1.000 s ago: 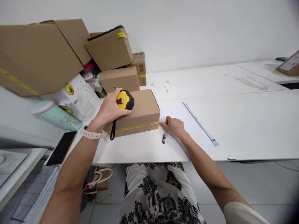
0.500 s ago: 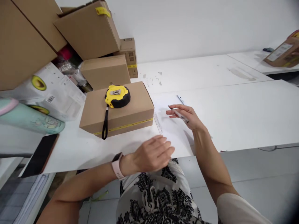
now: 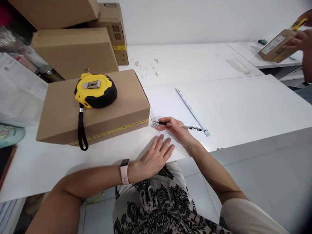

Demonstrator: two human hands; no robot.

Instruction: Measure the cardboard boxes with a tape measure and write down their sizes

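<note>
The right hand [image 3: 175, 129] pinches a ballpoint pen [image 3: 192, 127] over white paper [image 3: 163, 100] beside a cardboard box [image 3: 129, 94] topped by a tape measure [image 3: 102, 89], left hand [image 3: 152, 159] palm-down, loosely spread: seemingly a writing step, the next stroke calling for steadiness.

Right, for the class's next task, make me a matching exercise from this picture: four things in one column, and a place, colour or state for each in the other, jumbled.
Things
1. Tape measure
2. Pen
3. Watch
4. Left hand

Places, colours and states
A. Strapped on, pale pink and dark
B. Lying on top of a cardboard box
C. Fingers extended, holding nothing
D. Held in the right hand

Right pairs: 1-B, 2-D, 3-A, 4-C
</note>
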